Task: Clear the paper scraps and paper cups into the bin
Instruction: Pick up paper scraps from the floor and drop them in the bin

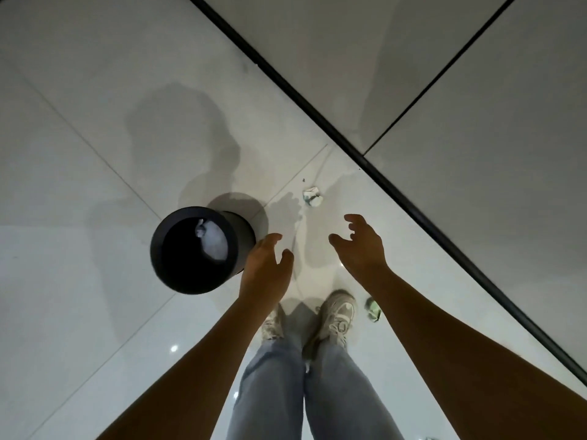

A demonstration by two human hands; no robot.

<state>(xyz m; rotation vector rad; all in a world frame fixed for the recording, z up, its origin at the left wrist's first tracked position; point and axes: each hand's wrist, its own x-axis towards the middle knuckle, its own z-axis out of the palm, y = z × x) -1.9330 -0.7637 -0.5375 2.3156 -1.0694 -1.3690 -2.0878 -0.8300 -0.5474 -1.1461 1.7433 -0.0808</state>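
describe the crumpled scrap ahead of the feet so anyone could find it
Start at the black bin on the pale floor; look right, toward the dark wall strip. The white crumpled scrap lies there, beyond both hands, unlike the greenish scrap beside the shoe.

Stood over a black bin (197,249) holding white paper (211,241). Left hand (265,265) and right hand (359,246) out, fingers loosely curled, holding nothing. Crumpled scrap (312,196) ahead on tiled floor (79,312); crushed green cup (373,309) beside right shoe (338,315).

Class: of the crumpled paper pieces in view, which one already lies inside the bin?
The white crumpled paper inside the black bin; the other two scraps lie on the floor.
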